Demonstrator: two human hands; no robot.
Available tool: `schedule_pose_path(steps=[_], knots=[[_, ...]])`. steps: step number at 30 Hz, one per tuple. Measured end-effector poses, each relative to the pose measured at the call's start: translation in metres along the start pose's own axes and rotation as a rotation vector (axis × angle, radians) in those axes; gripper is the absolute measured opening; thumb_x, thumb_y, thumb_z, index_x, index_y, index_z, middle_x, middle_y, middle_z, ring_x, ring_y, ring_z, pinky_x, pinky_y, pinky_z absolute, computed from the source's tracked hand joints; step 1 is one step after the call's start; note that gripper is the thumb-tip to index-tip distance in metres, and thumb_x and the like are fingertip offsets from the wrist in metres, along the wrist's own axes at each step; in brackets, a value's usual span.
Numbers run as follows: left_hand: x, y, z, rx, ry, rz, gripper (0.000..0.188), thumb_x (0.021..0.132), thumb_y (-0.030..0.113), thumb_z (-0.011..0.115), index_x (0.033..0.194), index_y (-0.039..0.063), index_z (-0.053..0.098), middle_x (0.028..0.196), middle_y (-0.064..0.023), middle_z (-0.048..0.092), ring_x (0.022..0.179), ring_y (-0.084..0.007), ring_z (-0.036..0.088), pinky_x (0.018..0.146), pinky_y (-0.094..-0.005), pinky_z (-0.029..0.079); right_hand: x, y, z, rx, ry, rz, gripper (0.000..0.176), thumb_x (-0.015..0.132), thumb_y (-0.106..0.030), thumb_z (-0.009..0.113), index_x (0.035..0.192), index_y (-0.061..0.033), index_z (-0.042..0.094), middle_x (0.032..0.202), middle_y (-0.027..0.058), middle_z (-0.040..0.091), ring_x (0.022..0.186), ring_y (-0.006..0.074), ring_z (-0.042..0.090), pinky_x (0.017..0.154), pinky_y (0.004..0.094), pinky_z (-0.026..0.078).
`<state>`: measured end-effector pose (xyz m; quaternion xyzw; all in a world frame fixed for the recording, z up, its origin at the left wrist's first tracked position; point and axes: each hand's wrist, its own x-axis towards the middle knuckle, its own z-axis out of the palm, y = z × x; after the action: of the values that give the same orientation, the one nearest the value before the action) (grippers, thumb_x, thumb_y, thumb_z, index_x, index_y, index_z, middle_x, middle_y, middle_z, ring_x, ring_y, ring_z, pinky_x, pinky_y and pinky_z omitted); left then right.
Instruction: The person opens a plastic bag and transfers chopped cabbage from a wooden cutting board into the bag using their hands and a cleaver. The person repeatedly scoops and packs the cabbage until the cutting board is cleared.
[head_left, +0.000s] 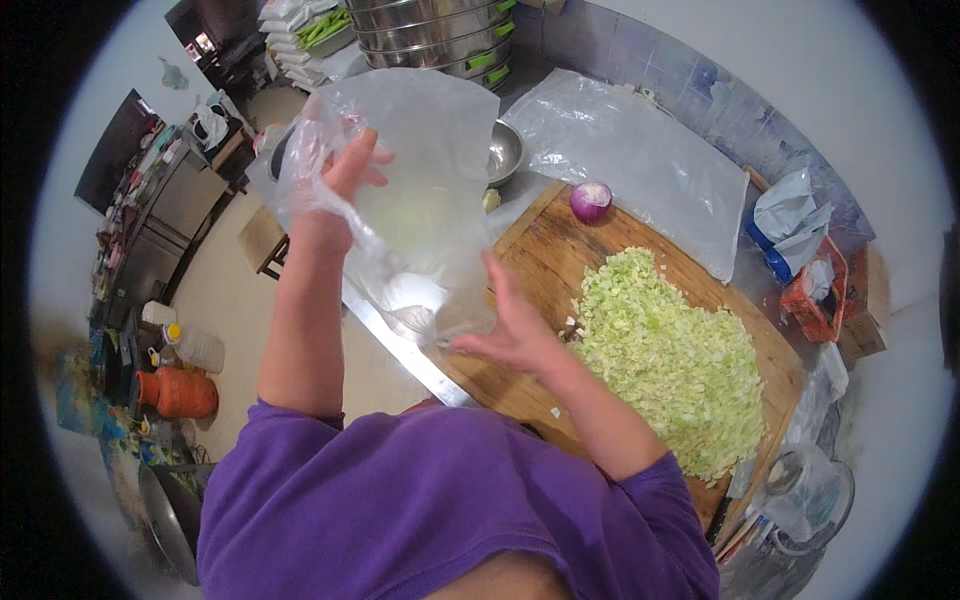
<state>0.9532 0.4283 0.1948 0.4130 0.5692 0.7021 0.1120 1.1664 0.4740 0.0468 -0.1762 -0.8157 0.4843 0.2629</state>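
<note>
A thin translucent plastic bag (431, 150) is spread out in front of me, raised above the worktop. My left hand (341, 176) holds its upper left part, with plastic wrapped about the fingers and wrist. At the bag's lower right edge is my right hand (517, 322), thumb and fingers wide apart; whether it touches the plastic is unclear. Faint pale green shows through the bag, inside or behind it. Right of that hand, a large heap of chopped pale-green cabbage (675, 367) covers much of a wooden cutting board (517, 382). A partly peeled red onion (591, 201) sits at the board's far edge.
A knife (729, 495) lies at the board's right edge. Clear plastic sheeting (637, 157) covers the worktop behind. Stacked steel steamer trays (431, 34) and a metal bowl (505, 152) stand at the back. A red plastic basket (816, 300) is at right, an orange gas cylinder (180, 394) on the floor.
</note>
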Motion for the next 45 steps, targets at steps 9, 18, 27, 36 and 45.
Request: schedule_pose_path(steps=[9, 18, 27, 36, 45], knots=[[0.063, -0.074, -0.048, -0.197, -0.17, -0.166, 0.045, 0.083, 0.016, 0.066, 0.124, 0.008, 0.049, 0.097, -0.0069, 0.059, 0.069, -0.0144, 0.058, 0.056, -0.0277, 0.046, 0.085, -0.006, 0.083, 0.15, -0.137, 0.296, 0.037, 0.088, -0.009, 0.055, 0.124, 0.0007, 0.049, 0.094, 0.0133, 0.062, 0.083, 0.0227, 0.062, 0.075, 0.033, 0.049], [0.094, -0.259, -0.05, 0.024, -0.512, -0.435, 0.045, 0.09, 0.029, 0.06, 0.127, 0.007, 0.045, 0.096, -0.0051, 0.06, 0.087, -0.0154, 0.058, 0.072, -0.0302, 0.048, 0.1, 0.019, 0.096, 0.908, 0.077, 0.441, 0.02, 0.09, -0.007, 0.051, 0.107, -0.0007, 0.059, 0.083, 0.0053, 0.061, 0.072, 0.0128, 0.058, 0.066, 0.0266, 0.047], [-0.009, -0.335, -0.069, 0.323, -1.061, -0.247, 0.055, 0.089, 0.031, 0.06, 0.134, 0.004, 0.042, 0.13, -0.0184, 0.048, 0.118, -0.03, 0.049, 0.098, -0.0376, 0.041, 0.064, 0.009, 0.048, -0.545, 0.662, 0.545, 0.021, 0.085, -0.004, 0.054, 0.106, 0.0, 0.058, 0.095, 0.014, 0.062, 0.088, 0.0263, 0.059, 0.078, 0.0349, 0.048], [-0.039, -0.332, -0.086, 0.566, -1.456, 0.057, 0.052, 0.08, 0.021, 0.064, 0.129, 0.009, 0.05, 0.136, -0.0224, 0.044, 0.122, -0.0384, 0.046, 0.099, -0.0426, 0.042, 0.115, -0.252, 0.052, -0.889, 0.222, -0.422, 0.028, 0.072, -0.008, 0.064, 0.1, -0.0072, 0.064, 0.092, 0.0084, 0.064, 0.082, 0.0248, 0.062, 0.069, 0.0331, 0.049], [-0.032, -0.315, -0.086, 0.653, -1.416, 0.023, 0.059, 0.08, 0.018, 0.063, 0.135, 0.009, 0.043, 0.139, -0.0247, 0.039, 0.123, -0.0394, 0.045, 0.1, -0.0424, 0.041, 0.111, -0.254, 0.037, -0.624, 0.117, -0.345, 0.032, 0.075, -0.004, 0.063, 0.107, -0.0067, 0.062, 0.095, 0.0081, 0.063, 0.081, 0.0216, 0.062, 0.068, 0.0299, 0.049]])
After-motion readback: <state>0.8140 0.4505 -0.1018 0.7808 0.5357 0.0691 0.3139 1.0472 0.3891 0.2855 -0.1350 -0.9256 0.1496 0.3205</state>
